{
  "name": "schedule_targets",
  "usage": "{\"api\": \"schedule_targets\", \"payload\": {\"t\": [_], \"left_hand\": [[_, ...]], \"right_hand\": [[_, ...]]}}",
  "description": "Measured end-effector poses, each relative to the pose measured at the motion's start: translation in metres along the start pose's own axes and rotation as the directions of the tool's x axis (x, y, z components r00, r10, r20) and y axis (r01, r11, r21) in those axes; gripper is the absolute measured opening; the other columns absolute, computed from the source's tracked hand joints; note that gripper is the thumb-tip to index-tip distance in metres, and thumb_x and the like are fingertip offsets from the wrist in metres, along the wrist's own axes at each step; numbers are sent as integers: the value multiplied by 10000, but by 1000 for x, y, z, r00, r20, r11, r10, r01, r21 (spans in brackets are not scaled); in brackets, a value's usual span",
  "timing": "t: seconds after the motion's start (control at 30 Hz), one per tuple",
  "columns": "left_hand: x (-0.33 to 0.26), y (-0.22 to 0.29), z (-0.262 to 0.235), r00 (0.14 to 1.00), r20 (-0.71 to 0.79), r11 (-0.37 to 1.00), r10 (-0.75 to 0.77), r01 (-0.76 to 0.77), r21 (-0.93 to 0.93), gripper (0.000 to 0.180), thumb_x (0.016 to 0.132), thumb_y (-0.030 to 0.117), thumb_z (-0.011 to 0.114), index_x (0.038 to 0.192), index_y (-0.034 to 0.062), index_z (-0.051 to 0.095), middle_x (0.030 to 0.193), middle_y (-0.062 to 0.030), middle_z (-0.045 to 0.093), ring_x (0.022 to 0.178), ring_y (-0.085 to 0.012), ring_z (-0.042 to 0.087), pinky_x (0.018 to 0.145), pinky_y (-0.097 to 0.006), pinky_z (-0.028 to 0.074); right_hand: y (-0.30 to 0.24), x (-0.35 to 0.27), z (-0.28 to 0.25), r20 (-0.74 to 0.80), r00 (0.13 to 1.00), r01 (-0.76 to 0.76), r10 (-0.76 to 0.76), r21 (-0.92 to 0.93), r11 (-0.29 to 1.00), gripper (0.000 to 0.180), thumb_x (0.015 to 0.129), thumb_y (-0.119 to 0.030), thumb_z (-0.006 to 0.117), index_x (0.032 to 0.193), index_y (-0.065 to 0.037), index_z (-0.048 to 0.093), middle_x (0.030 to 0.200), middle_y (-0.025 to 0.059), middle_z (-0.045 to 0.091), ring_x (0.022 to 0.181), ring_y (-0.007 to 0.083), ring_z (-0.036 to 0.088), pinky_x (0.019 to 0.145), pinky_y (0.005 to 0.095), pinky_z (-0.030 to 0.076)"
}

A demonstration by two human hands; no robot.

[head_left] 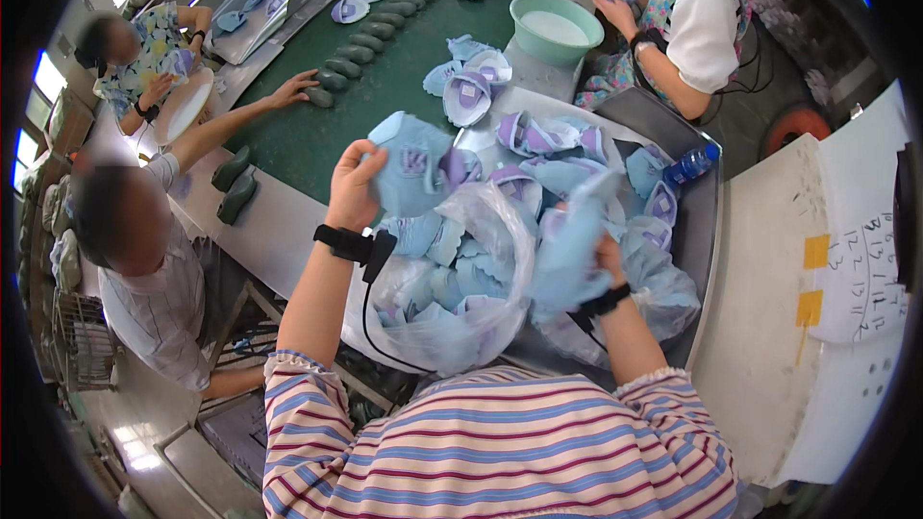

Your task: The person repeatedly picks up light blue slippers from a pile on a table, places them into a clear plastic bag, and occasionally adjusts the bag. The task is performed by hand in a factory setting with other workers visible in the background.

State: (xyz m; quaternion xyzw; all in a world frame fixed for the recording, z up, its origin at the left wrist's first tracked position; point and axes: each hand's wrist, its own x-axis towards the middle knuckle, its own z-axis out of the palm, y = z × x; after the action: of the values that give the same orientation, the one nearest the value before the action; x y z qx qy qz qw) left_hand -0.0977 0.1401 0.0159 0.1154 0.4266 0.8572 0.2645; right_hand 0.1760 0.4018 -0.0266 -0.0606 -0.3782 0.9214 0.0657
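Observation:
My left hand (pixel 354 187) is raised over the bag and grips a light blue shoe upper (pixel 411 168) by its edge between thumb and fingers. To the right, my right hand (pixel 610 259) is closed on another light blue upper (pixel 574 255), blurred by motion. Below and between them, a clear plastic bag (pixel 520 235) lies gaping, filled with more blue uppers (pixel 481 274). Loose uppers with purple linings (pixel 534 135) are heaped behind it in a metal tray (pixel 710 240). Both my wrists wear black bands with cables.
Ahead runs a green conveyor belt (pixel 288 149) with a row of dark green shoe lasts (pixel 358 54); a co-worker's hand (pixel 293 89) touches it. A mint basin (pixel 556 29) of whitish liquid stands far right, beside another seated person. A blue bottle (pixel 690 165) lies at the tray's edge.

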Motion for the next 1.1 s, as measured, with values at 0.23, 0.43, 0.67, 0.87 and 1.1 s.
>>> {"api": "schedule_targets", "payload": {"t": [0.23, 0.43, 0.67, 0.87, 1.1], "left_hand": [[67, -47, 52, 992, 71, 992, 105, -109, 56, 160, 816, 75, 672, 963, 85, 610, 900, 21, 569, 774, -74, 532, 676, -220, 446], [14, -89, 101, 679, 652, 871, -337, -38, 490, 832, 812, 393, 670, 1422, 32, 234, 1464, -186, 229, 1368, -258, 195, 1099, -375, 190], [-46, -71, 48, 936, 221, 799, -275, 94, 594, 387, 747, 40, 693, 1092, -8, 525, 973, -66, 632, 880, -169, 614, 776, -315, 492], [28, -29, -83, 908, -407, 995, -101, 93, -39, 393, 790, 115, 639, 1155, 46, 511, 1064, -72, 600, 922, -197, 603, 712, -337, 498], [142, 80, -168, 735, -592, 941, 331, -210, 266, 603, 812, 325, 667, 1284, 89, 375, 1266, -98, 464, 1190, -258, 430, 924, -528, 376]], "right_hand": [[-15, -49, -16, -231, 960, 168, -155, 33, 985, 563, 806, -278, 672, 1275, -50, 460, 1138, 77, 593, 1036, 232, 570, 878, 376, 476], [-29, -48, 6, -311, 935, 133, -171, -140, 981, 413, 822, -157, 660, 1161, 40, 531, 1132, 77, 587, 1032, 207, 563, 900, 346, 438], [-2, 21, 66, -273, 959, 11, -73, -223, 975, 310, 848, -136, 617, 1131, -43, 530, 1201, 67, 529, 1117, 229, 494, 876, 358, 422], [7, 26, 61, -230, 971, -150, 68, -361, 920, 260, 863, -173, 591, 1077, -38, 530, 1128, 127, 589, 1038, 275, 576, 829, 398, 482], [0, 18, 80, -200, 969, -226, 144, -482, 846, 193, 883, -131, 549, 1040, -20, 568, 1062, 106, 627, 985, 209, 603, 803, 322, 473]]}}
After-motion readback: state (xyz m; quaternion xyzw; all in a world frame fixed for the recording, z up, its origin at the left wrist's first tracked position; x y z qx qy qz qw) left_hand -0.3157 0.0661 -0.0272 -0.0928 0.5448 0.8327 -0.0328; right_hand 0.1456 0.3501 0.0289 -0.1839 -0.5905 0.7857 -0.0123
